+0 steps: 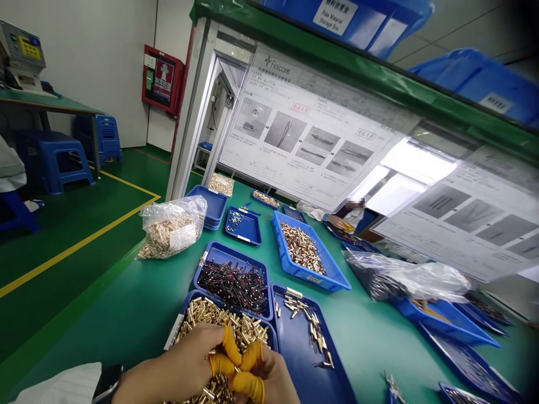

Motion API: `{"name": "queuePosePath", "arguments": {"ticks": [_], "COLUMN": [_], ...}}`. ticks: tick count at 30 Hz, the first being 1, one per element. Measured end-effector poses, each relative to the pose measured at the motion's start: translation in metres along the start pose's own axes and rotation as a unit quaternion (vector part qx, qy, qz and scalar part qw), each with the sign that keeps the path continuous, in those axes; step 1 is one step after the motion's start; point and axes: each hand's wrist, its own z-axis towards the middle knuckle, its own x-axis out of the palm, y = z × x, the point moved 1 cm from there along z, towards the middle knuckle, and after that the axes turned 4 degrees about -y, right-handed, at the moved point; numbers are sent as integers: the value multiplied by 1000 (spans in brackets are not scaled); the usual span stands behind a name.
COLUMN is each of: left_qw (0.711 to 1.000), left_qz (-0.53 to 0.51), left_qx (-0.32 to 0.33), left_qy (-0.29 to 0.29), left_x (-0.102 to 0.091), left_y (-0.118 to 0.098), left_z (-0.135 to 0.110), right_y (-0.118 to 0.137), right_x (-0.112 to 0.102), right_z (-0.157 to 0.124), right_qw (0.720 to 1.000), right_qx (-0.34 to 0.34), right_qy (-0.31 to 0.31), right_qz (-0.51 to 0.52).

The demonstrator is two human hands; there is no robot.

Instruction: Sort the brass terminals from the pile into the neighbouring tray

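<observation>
Left hand (pixel 181 365), right hand (pixel 273 376), fingertips (pixel 231 348) pinched together

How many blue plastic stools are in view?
3: a blue plastic stool below the green-topped table, a second behind it by the wall, and a third cut off at the left edge. Others may be hidden.

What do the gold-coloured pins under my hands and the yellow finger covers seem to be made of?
The gold-coloured pins look like metal, probably brass or gold-plated, from their bright shine. The yellow finger cots look like thin latex or rubber, matte and stretched snugly.
</observation>
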Motion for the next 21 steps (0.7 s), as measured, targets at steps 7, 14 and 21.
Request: {"name": "queuePosePath", "arguments": {"ticks": [7, 14, 21], "left_qw": [1000, 971, 970], "left_qz": [-17, 218, 227], "left_qx": [19, 97, 84], "left_qy": [-18, 10, 27], "left_x": [1, 9, 7], "left_y": [4, 16, 11], "left_z": [3, 3, 3], "right_y": [15, 54, 27], "right_x": [-13, -86, -42], "right_z": [-3, 9, 63], "right_qw": [999, 859, 870], "right_qx": [-16, -130, -172], "right_qy": [-4, -314, -191], "right_qz": [33, -383, -420]}}
